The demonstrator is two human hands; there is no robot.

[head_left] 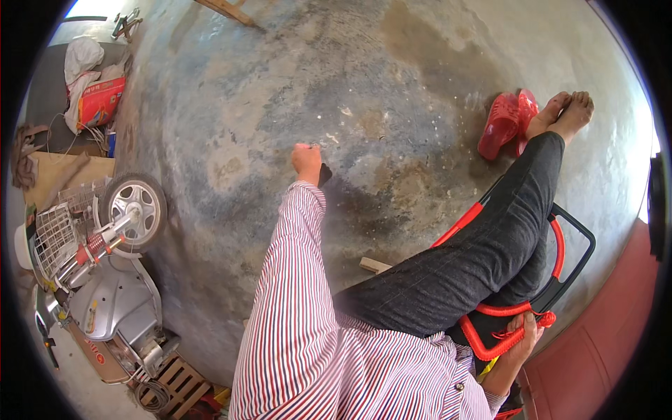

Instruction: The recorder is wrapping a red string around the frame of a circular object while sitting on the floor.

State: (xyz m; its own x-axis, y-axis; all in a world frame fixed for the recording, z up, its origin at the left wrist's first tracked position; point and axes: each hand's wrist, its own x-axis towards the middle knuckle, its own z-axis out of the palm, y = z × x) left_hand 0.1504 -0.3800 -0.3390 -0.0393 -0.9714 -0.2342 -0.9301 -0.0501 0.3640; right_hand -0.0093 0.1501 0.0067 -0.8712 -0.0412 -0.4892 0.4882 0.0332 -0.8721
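Observation:
My left hand [306,162] is stretched out over the floor at the end of a striped sleeve. Its fingers are curled together, and whatever they hold, if anything, is too small to make out. At the lower right, my right hand [525,336] is closed around the red cord [498,343] beside my hip. A small red bundle [547,320] of the same colour sticks out by its fingertips. Red cord is wound along parts of a black tubular frame [584,234], which lies under and beside my legs. My dark trousers [448,280] hide much of it.
Red slippers [500,126] lie beside my bare feet [570,112]. A scooter [115,301] with a wire basket stands on the left, near a red bag [101,103]. A wooden slatted crate [178,385] is below it. A reddish door panel [595,329] borders the right.

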